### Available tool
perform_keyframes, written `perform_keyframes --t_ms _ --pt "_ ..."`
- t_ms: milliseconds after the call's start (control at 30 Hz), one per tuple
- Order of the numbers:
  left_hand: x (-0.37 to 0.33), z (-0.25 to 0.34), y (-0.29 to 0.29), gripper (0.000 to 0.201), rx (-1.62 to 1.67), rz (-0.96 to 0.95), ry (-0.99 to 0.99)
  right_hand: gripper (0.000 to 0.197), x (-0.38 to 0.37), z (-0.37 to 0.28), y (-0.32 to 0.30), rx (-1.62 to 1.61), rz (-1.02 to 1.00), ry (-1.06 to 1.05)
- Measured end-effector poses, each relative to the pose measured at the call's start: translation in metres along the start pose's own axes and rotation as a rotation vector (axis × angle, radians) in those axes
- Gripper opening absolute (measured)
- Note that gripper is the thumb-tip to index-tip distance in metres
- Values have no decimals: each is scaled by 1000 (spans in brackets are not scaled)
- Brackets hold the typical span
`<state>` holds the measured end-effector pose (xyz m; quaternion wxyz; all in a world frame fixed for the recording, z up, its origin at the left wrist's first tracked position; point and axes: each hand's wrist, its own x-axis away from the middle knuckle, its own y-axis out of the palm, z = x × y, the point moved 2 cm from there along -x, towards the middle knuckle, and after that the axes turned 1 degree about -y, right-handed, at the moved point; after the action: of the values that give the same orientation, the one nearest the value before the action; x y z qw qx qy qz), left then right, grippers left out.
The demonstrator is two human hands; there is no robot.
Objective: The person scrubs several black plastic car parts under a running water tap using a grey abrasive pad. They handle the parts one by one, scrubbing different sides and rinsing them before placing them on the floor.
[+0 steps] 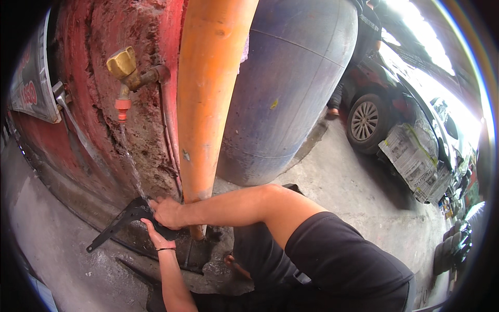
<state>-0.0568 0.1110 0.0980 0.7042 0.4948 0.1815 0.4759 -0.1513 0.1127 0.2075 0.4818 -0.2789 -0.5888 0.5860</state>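
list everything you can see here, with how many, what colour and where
black part: 1, black, below the tap, at the hands
water stream: 1, clear, falling from the nozzle
tap: 1, brassy, on the wall
nozzle: 1, orange-red, on the tap's outlet
wall: 1, worn red, left
sign: 1, mostly grey, far left
pole: 1, orange, right of the tap
barrel: 1, blue-grey, behind the pole
another person: 1, dark clothing, beyond the barrel, partly hidden
car: 1, dark, upper right
newspaper: count unclear, greyish, on the car
floor: 1, grey, underneath
wristband: 1, reddish, left wrist
sleeve: 1, black, right arm
left hand: 1, bare, at the part's near edge
right hand: 1, bare, beside the stream's lower end
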Motion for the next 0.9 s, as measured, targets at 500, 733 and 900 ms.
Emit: perform_keyframes --t_ms 500,733,900 --pt "4 -2 12 89 -45 111 19 36 -3 -1 1 78 124 -2" --pt "24 -3 46 86 -94 44 -45 19 -28 38 8 62 632 -73" --pt "-10 8 -26 82 -43 132 36 36 1 -8 -32 -7 61 8"
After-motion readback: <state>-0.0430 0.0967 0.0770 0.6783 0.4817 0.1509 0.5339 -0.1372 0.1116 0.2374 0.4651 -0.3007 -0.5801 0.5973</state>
